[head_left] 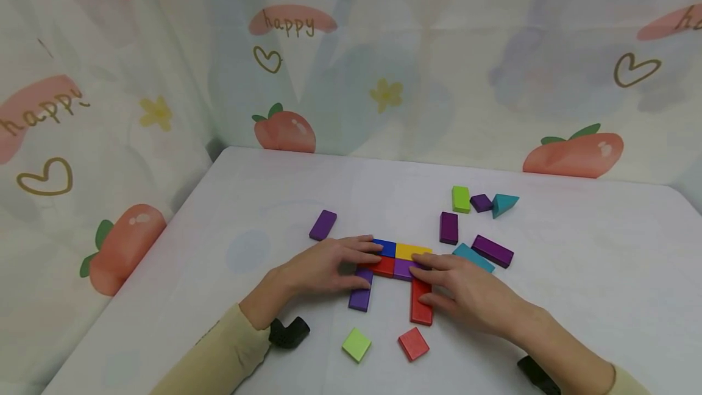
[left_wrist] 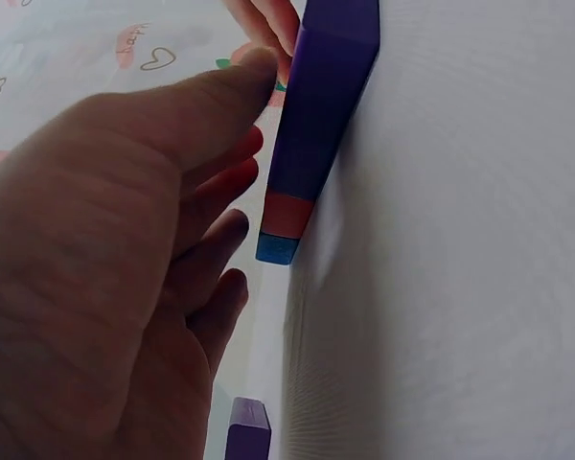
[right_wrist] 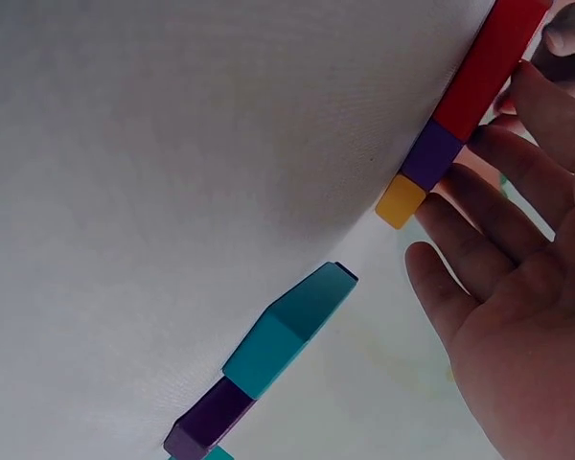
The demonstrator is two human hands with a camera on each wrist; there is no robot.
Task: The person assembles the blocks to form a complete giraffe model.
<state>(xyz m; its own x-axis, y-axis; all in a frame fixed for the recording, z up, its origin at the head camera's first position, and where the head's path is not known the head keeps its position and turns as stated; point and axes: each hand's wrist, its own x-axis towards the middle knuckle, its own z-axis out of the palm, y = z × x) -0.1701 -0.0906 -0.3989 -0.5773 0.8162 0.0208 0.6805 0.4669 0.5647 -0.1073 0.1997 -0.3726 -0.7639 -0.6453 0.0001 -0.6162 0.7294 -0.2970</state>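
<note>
A flat group of wooden blocks lies at mid-table in the head view. Its back row is a blue block (head_left: 387, 248) and a yellow block (head_left: 408, 251). In front of these sit a red block (head_left: 386, 267) and a purple block (head_left: 403, 269). A long purple block (head_left: 359, 298) extends forward at the left, a long red block (head_left: 421, 309) at the right. My left hand (head_left: 329, 264) rests its extended fingers along the group's left side, thumb at the long purple block (left_wrist: 326, 105). From the right, my right hand (head_left: 474, 291) touches the yellow, purple and long red blocks with relaxed fingers.
A lime square (head_left: 357, 345) and a red square (head_left: 414, 344) lie in front. A purple block (head_left: 323, 225) is behind the left hand. At the back right are several loose blocks, including a teal block (head_left: 474, 257), a dark purple block (head_left: 492, 251) and a lime block (head_left: 460, 199).
</note>
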